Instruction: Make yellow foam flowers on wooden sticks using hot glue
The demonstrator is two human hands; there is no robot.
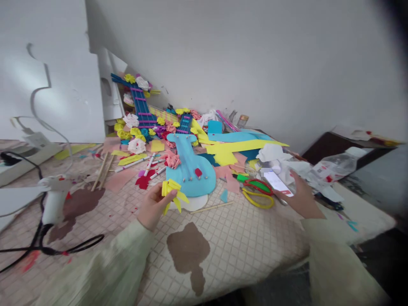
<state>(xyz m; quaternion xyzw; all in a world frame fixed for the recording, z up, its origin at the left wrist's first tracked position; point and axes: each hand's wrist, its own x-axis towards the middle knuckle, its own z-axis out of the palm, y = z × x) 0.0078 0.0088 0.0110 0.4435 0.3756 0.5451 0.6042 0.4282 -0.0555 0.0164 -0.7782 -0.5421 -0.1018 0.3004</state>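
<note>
My left hand (155,205) is closed on a folded yellow paper piece (172,192), whose pointed strips fan out to the right. Just behind it lies a light blue guitar-shaped cutout (188,170) with a red spot and small studs. On the right, my right hand (298,196) has its fingers around the edges of a phone (278,182) with a lit screen. Left of the phone are scissors (259,199) with yellow and red handles and a green marker (241,178).
A white glue gun (55,199) with black cable stands at the left. Crepe flowers (137,145), markers (131,165), wooden sticks (103,171) and paper scraps cover the back of the table. A plastic bottle (338,166) and crumpled white paper (270,153) lie at the right.
</note>
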